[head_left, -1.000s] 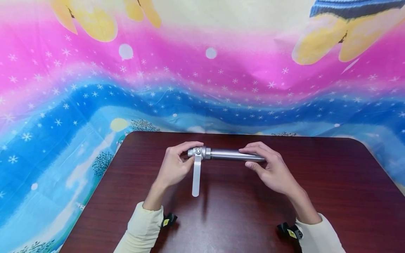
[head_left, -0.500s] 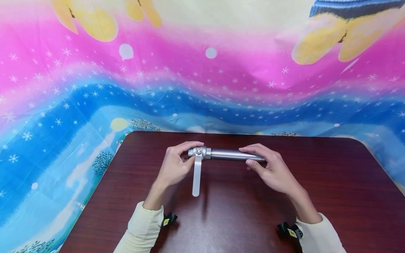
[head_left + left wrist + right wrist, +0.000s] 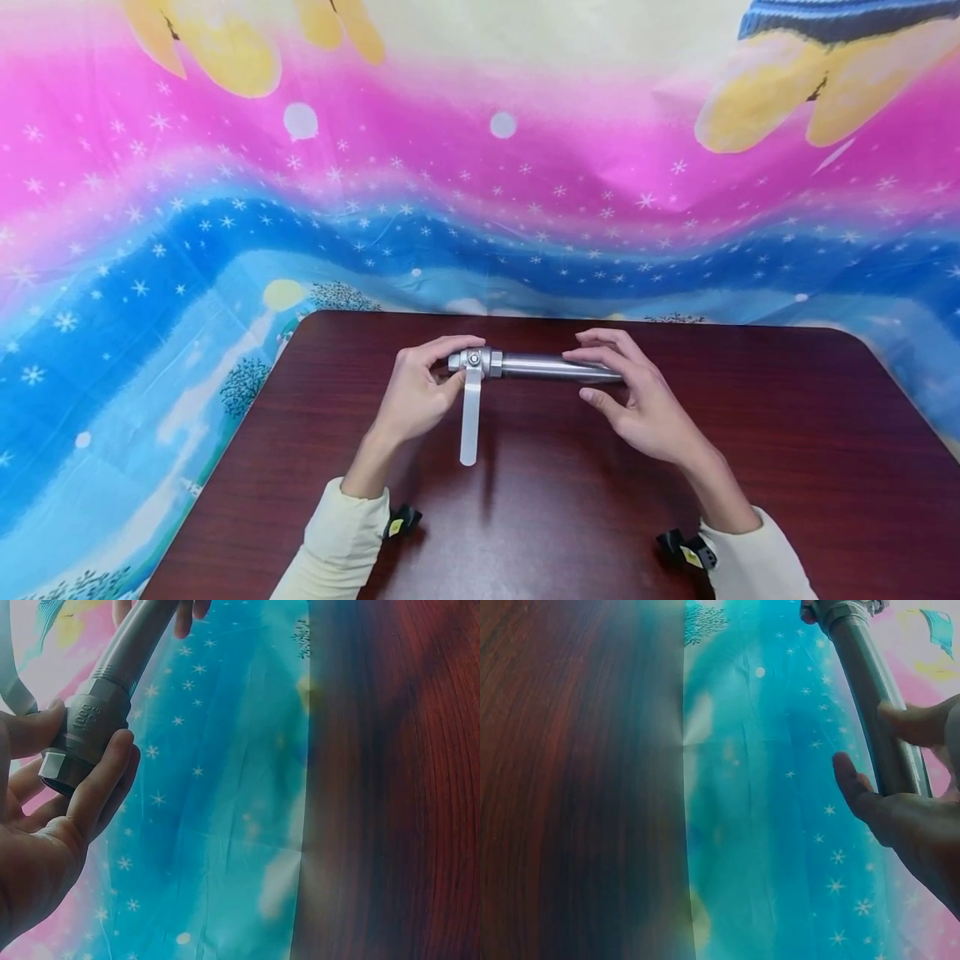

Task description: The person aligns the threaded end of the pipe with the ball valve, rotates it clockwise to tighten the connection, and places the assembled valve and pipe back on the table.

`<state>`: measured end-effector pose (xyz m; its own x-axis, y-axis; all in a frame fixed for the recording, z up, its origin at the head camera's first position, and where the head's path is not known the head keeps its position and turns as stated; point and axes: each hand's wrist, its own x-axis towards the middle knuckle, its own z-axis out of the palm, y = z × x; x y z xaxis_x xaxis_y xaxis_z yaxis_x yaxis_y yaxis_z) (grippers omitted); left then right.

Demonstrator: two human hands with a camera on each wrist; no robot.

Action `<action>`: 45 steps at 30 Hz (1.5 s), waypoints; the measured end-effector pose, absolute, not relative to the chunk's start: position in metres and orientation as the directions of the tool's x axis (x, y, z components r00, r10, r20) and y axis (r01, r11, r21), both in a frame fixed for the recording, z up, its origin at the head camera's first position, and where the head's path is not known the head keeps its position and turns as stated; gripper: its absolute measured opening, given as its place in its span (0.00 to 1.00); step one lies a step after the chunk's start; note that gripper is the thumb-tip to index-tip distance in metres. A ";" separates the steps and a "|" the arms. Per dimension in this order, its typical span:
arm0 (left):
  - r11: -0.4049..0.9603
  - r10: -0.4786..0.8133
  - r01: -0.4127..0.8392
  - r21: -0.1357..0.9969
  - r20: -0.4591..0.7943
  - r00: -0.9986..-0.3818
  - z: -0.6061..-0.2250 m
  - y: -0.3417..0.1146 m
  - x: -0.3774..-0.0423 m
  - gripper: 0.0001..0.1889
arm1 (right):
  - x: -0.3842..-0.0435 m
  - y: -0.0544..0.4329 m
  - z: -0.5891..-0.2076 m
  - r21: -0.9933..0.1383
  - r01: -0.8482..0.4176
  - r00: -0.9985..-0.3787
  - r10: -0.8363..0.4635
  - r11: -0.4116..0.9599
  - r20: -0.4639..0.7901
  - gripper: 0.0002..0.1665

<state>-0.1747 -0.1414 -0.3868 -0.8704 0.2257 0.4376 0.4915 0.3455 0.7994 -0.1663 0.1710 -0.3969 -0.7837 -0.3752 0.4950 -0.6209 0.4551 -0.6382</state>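
My left hand [image 3: 412, 396] pinches a metal ball valve [image 3: 476, 362] between thumb and fingers, above the table. The valve's flat lever handle [image 3: 470, 425] points toward me. A smooth steel pipe [image 3: 540, 367] with a threaded end joins the valve's hex end and extends to the right. Around the pipe's far end, my right hand [image 3: 652, 408] has its fingers spread and loosened. In the right wrist view the thumb [image 3: 911, 724] overlaps the pipe [image 3: 870, 690], while a fingertip stands apart from it. Raised numbers show on the valve body [image 3: 88, 716] in the left wrist view.
Beneath the hands is a dark reddish wood-grain table [image 3: 555, 517] with rounded far corners. A colourful printed cloth [image 3: 480, 225] hangs close behind its far edge. Dark camera mounts [image 3: 402, 521] sit at both wrists.
My right hand has loosened round the pipe: its fingers have spread, one has lifted, and the thumb has dropped away slightly. The left hand keeps its grip on the valve.
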 end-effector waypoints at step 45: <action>0.318 0.220 0.480 0.818 0.429 -0.876 -0.384 -0.141 -0.173 0.27 | -0.167 0.173 -0.393 -0.619 -0.631 -0.775 -0.345 0.468 0.529 0.27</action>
